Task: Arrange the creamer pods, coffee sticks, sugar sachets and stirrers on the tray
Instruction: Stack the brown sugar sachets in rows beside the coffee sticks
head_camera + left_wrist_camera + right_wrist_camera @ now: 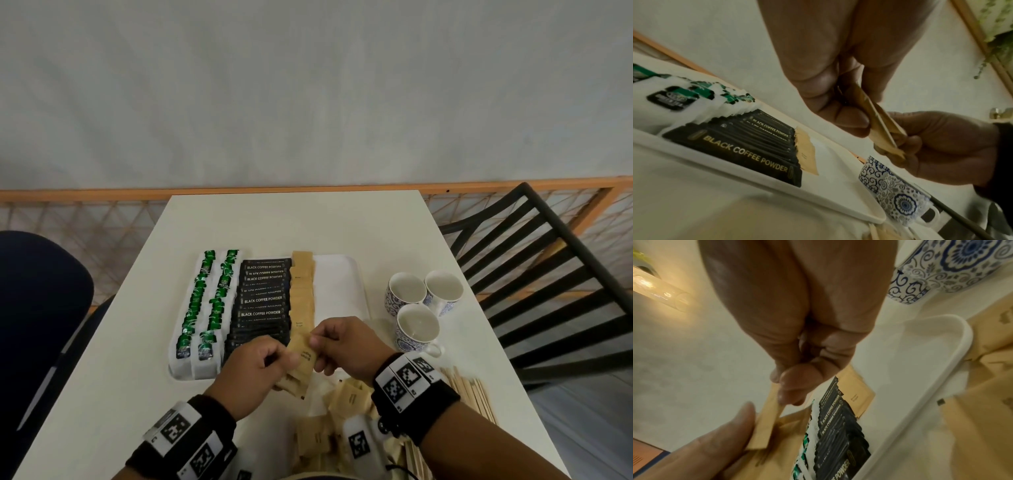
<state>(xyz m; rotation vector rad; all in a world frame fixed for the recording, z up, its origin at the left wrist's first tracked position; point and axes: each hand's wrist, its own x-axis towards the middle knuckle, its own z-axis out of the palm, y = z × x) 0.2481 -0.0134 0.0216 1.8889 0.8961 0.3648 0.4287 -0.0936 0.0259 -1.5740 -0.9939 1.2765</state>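
A white tray (pixel 342 274) holds two rows of green-topped pods (pixel 205 301), a column of black coffee sticks (pixel 262 301) and a column of brown sugar sachets (pixel 302 291). At the tray's near edge my left hand (pixel 281 359) grips a small stack of brown sachets (pixel 297 370). My right hand (pixel 318 342) pinches the top sachet (pixel 303 349) of that stack. In the left wrist view the stack (pixel 881 128) sits edge-on between both hands. In the right wrist view my right hand (pixel 789 386) pinches the sachet (pixel 766 423).
Loose brown sachets (pixel 346 401) lie on the table under my right wrist. Wooden stirrers (pixel 472 394) lie at the near right. Three blue-patterned cups (pixel 416 325) stand right of the tray. A black chair (pixel 548 274) stands beyond the table's right edge.
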